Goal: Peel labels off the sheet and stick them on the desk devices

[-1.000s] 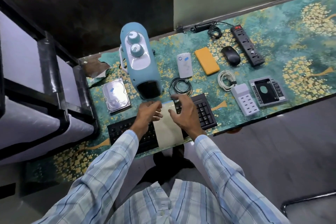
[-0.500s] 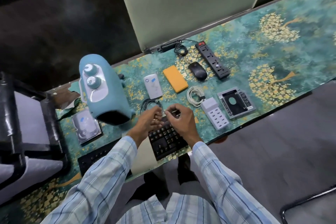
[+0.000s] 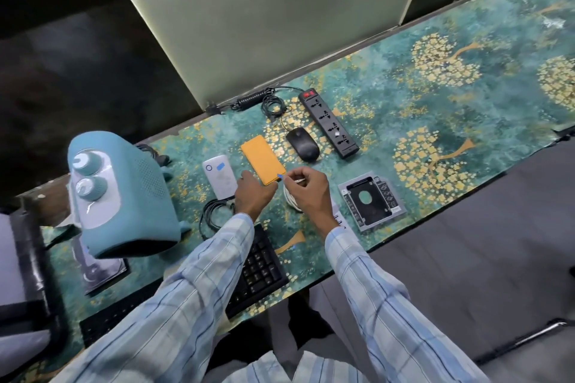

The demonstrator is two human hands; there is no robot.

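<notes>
Head view looks down on a desk mat (image 3: 435, 121) patterned in green and gold. The right hand (image 3: 308, 193) pinches a small blue label (image 3: 280, 176) between thumb and forefinger, the other fingers curled in. The label hangs just over the near right corner of the orange device (image 3: 263, 163); whether it touches the surface is not clear. A thin pale strip also shows in that hand's fingers, too small to identify.

The left hand (image 3: 253, 193) sits with fingers curled at the device's near left edge. I cannot tell whether it holds the device or only rests beside it.

Left of the orange device lies a white power bank (image 3: 219, 176) with a second label (image 3: 220, 167) stuck on its top. Right of it lie a black mouse (image 3: 302, 144) and, further on, a black power strip (image 3: 328, 123). A drive caddy (image 3: 371, 199) lies to the right of the right wrist. A keyboard (image 3: 261, 274) runs under the left sleeve. A teal appliance (image 3: 121, 196) with two knobs stands at the left, a hard drive (image 3: 99, 270) partly under its near edge.
</notes>
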